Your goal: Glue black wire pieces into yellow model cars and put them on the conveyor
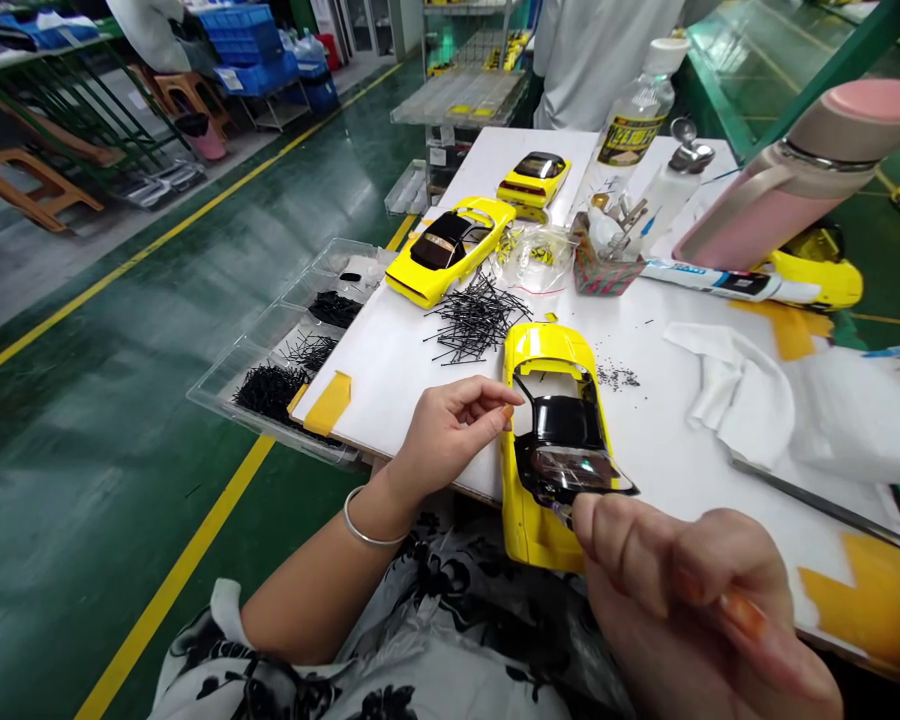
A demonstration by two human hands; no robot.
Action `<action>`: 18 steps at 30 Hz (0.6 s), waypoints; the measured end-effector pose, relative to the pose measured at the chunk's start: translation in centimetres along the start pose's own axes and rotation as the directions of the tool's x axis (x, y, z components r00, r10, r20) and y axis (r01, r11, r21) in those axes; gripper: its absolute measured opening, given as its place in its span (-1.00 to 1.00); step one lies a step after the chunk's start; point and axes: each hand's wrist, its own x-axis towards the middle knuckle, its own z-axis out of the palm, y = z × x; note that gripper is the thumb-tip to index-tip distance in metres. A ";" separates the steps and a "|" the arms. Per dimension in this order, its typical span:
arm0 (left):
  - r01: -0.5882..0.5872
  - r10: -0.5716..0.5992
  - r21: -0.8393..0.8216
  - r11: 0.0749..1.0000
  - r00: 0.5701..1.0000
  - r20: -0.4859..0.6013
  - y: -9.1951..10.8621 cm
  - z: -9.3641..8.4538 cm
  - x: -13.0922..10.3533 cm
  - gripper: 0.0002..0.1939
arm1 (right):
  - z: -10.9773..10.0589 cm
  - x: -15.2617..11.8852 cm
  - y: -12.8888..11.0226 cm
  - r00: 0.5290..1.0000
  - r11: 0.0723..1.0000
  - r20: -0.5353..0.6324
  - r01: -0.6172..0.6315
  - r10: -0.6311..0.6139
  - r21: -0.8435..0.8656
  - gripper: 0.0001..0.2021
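Observation:
A yellow model car body (521,500) lies in front of me on the white tabletop, its black roof and dark clear window piece showing. My left hand (461,430) is at the car body's left side, thumb and forefinger closed on its edge. Close by the fingertips runs a thin black strip. My right hand (690,570) is in a fist low on the right, over the near end of the car. From it a slim tool (561,512) points at the window piece; its kind is mostly hidden by the fingers.
Black thin sticks (476,318) lie piled beyond the car, near two more yellow car bodies (450,250). A clear tray (217,385) of black parts sits left. Behind stand a small box (607,270), a bottle (634,115) and a pink flask (780,190). White cloth (742,390) lies right.

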 end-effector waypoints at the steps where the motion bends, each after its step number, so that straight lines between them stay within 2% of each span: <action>1: 0.002 -0.002 0.006 1.000 1.000 -0.003 0.0 0.0 0.0 -0.86 | 0.0 -0.1 -0.1 1.000 1.000 -0.007 -0.002 0.002 0.001 -0.79; 7: 0.017 -0.016 0.030 0.999 1.000 -0.013 0.1 0.0 0.0 -0.85 | -0.5 -0.1 -0.9 0.990 1.000 -0.143 -0.017 0.020 0.024 -0.77; 13: 0.015 -0.014 0.050 0.999 1.000 -0.022 0.3 -0.1 0.0 -0.86 | -1.9 1.6 -2.4 0.938 0.996 -0.347 0.047 -0.018 0.075 -0.75; 18: 0.010 -0.007 0.084 0.996 1.000 -0.028 0.2 -0.2 -0.1 -0.87 | -2.9 2.4 -3.1 0.915 0.995 -0.404 0.046 -0.004 0.094 -0.73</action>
